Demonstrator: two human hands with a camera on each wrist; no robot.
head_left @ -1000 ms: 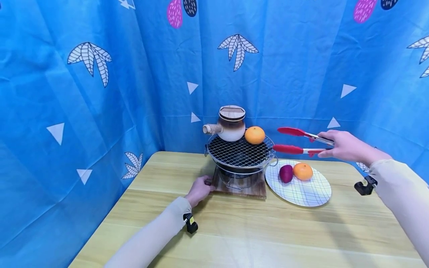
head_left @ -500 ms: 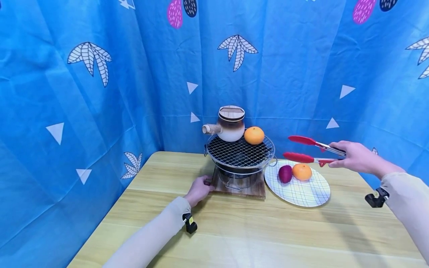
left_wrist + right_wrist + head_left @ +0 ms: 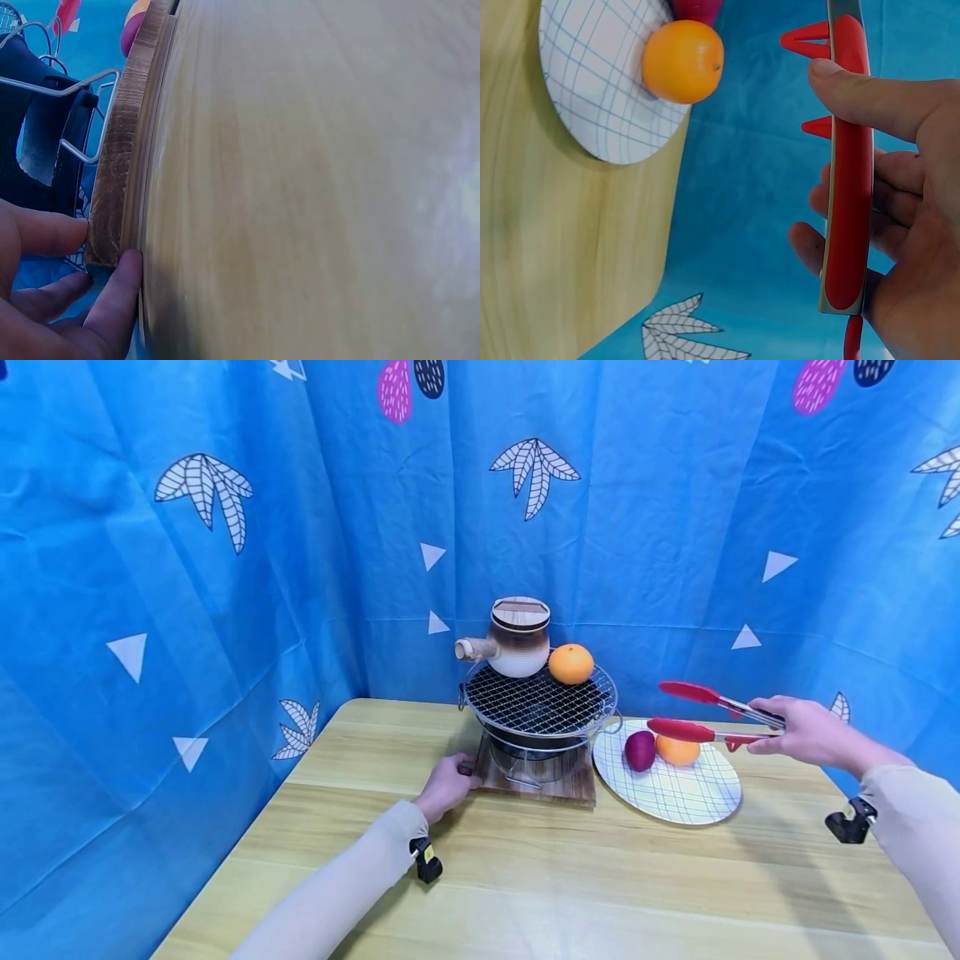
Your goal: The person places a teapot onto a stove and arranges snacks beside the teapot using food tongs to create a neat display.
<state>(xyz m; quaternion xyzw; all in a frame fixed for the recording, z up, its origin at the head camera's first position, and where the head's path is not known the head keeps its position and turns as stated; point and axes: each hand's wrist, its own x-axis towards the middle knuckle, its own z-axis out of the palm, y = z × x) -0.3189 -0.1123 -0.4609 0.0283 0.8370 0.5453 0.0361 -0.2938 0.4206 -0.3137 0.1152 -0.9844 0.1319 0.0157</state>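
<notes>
My left hand (image 3: pixel 444 789) grips the left corner of a dark wooden board (image 3: pixel 558 789); in the left wrist view, thumb and finger pinch its edge (image 3: pixel 124 172). On that board stands a small grill with a round wire rack (image 3: pixel 532 706). The rack carries a lidded pot (image 3: pixel 519 647) and an orange (image 3: pixel 571 664). My right hand (image 3: pixel 813 735) holds red-tipped metal tongs (image 3: pixel 681 729), their arms spread with nothing between. They hover over a checked plate (image 3: pixel 690 802) holding a dark purple fruit or vegetable (image 3: pixel 640 751) and another orange (image 3: pixel 682 61), partly covered by a tong tip.
Everything stands on a light wooden table (image 3: pixel 525 885). Behind and to the left hangs a blue patterned curtain (image 3: pixel 652 527). The pot's side handle (image 3: pixel 475 649) points left, and a wire handle (image 3: pixel 611 724) juts from the grill toward the plate.
My right hand has carried the tongs rightward and down, from beside the grill to just above the plate. The left hand stays on the board.
</notes>
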